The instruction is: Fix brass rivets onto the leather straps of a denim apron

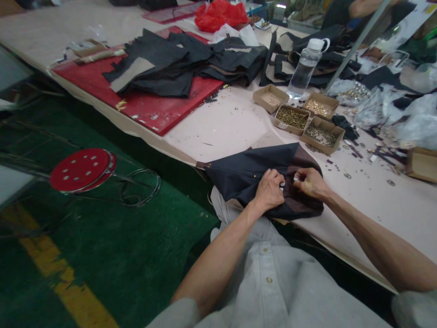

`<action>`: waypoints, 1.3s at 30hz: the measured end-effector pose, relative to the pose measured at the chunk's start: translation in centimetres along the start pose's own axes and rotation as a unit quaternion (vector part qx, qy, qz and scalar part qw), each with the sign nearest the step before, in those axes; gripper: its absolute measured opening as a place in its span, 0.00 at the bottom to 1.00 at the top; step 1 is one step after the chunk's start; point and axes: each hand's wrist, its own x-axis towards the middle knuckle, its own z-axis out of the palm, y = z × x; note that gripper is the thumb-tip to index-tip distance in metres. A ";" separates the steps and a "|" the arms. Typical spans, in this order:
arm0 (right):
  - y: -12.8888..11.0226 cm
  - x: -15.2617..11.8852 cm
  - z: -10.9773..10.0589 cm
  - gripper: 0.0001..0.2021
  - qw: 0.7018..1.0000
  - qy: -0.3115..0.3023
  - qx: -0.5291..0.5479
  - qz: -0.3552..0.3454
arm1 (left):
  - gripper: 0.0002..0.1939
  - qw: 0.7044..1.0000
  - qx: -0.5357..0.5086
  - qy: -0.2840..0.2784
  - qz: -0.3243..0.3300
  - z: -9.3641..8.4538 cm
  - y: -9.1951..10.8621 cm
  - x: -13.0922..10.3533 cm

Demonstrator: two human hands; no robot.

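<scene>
A dark fabric piece (239, 171) with a brown section lies over the table's front edge, partly above my lap. My left hand (271, 189) is closed on the middle of it, fingers curled, with something small and white showing beside the fingertips. Just to the right, my right hand (309, 182) is closed in a pinch over the brown section, with a small white thing at its fingertips. What exactly the white bits are is too small to tell. A small gap separates the two hands.
Small cardboard boxes of metal bits (292, 117) and a water bottle (304, 68) stand behind the fabric. Dark cut pieces (160, 59) lie on a red board (164, 120). Plastic bags (375, 109) are at right; a red stool (82, 169) is at left. Another person's arm shows at the back.
</scene>
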 end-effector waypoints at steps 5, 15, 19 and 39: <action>1.3 -1.6 -2.4 0.11 0.991 0.123 0.014 -0.042 | 0.12 1.000 -0.019 0.004 -0.003 -0.1 -0.4 0.2; 4.6 -8.5 0.6 0.09 0.990 0.128 -0.002 -0.060 | 0.09 0.997 0.056 -0.051 0.010 -0.4 2.2 0.9; 4.9 -8.7 1.0 0.06 0.990 0.127 0.002 -0.063 | 0.05 0.987 0.113 -0.090 0.069 -0.6 4.2 1.5; 4.9 -5.8 -0.6 0.08 0.993 0.076 -0.073 -0.058 | 0.09 0.987 0.083 -0.138 -0.013 2.6 3.5 2.3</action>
